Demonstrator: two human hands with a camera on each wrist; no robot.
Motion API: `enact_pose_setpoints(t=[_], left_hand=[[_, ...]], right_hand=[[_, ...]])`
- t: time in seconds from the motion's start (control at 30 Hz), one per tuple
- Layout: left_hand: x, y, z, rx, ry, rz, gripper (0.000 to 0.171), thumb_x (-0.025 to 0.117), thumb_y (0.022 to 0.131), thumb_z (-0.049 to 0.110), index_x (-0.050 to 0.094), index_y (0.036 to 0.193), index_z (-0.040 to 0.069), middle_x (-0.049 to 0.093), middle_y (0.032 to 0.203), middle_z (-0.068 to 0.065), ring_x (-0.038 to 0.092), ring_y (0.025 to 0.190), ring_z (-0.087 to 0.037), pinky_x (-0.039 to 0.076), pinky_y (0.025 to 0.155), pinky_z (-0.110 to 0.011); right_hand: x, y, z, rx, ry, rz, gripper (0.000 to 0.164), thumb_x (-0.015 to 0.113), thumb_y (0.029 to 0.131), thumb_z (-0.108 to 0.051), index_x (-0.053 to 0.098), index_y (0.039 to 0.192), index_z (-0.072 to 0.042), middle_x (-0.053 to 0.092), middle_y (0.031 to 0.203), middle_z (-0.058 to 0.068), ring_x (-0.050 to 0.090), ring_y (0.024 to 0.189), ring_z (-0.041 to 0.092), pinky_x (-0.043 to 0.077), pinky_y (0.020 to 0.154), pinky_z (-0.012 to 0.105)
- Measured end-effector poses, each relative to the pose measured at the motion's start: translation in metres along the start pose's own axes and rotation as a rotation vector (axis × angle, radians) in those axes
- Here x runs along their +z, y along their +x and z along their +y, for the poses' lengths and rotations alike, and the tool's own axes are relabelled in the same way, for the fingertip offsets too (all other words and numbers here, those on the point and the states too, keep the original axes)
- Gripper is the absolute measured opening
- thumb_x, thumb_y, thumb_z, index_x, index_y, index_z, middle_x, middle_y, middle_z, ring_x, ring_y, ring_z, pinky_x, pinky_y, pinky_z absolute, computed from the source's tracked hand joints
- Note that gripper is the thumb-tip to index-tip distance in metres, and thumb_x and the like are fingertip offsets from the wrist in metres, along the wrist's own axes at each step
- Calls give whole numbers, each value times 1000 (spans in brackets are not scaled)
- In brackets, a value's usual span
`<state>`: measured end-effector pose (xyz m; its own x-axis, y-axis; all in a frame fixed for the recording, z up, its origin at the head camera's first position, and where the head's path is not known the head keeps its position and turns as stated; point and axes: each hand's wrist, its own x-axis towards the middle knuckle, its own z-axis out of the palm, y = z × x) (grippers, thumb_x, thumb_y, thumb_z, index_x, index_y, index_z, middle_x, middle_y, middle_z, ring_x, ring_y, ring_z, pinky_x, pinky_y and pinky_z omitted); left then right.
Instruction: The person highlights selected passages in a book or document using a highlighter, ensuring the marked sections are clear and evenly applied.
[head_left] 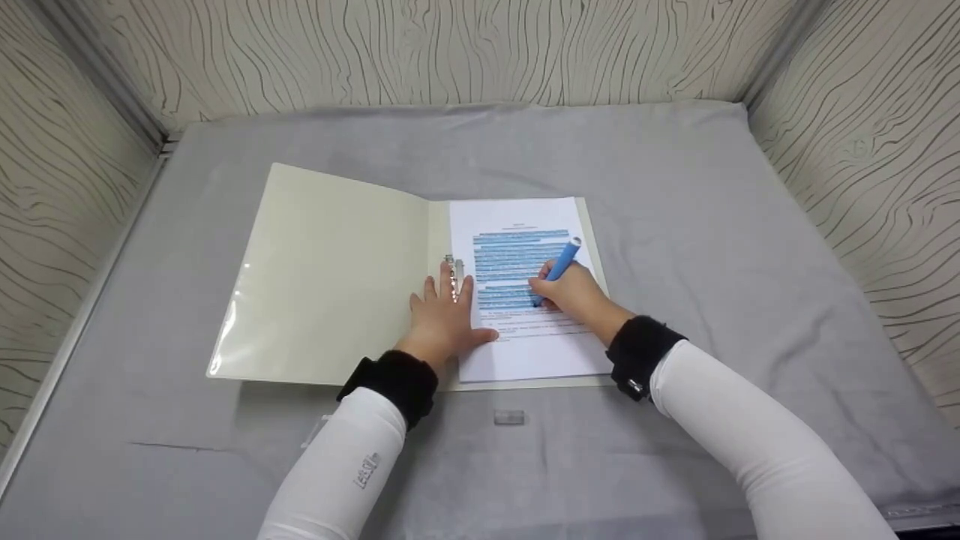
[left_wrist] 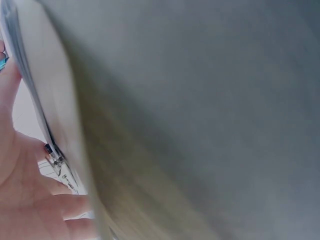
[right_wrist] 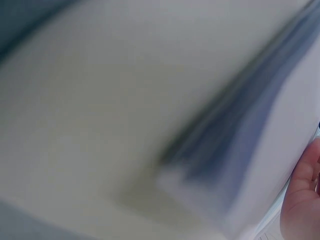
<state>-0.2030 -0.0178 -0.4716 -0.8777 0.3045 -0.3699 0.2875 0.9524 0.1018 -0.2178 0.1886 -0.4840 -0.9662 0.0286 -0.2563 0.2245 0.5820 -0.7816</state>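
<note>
My right hand point(head_left: 574, 289) grips a blue highlighter point(head_left: 564, 259), its tip down on a printed sheet point(head_left: 525, 360). Blue marking covers most of the upper text lines, and a few lower lines are unmarked. The paper lies in an opened cream folder point(head_left: 330, 277) with a metal clip point(head_left: 454, 276) along its spine. My left hand point(head_left: 442, 322) rests with fingers spread over the spine and clip, its thumb on the page's left edge. In the left wrist view the palm point(left_wrist: 30, 195) is beside the folder's edge. The right wrist view shows the stacked pages point(right_wrist: 240, 140) blurred.
A small grey translucent piece point(head_left: 509, 417), possibly a pen cap, lies on the grey cloth point(head_left: 675, 187) in front of the folder. Another clear item point(head_left: 315, 431) is partly hidden by the left sleeve. Patterned panels point(head_left: 450, 52) stand at the back and sides.
</note>
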Motion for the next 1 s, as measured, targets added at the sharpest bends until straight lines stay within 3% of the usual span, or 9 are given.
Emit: enact_pose_setpoints(t=[1.0], left_hand=[[1, 1, 1, -5, 5, 4, 97, 52, 79, 69, 14, 151, 16, -1, 154, -19, 12, 137, -43, 21, 104, -58]], right_hand=[[-6, -1, 6, 48, 13, 17, 20, 62, 87, -20, 51, 78, -7, 52, 67, 2, 53, 59, 11, 43, 56, 20]])
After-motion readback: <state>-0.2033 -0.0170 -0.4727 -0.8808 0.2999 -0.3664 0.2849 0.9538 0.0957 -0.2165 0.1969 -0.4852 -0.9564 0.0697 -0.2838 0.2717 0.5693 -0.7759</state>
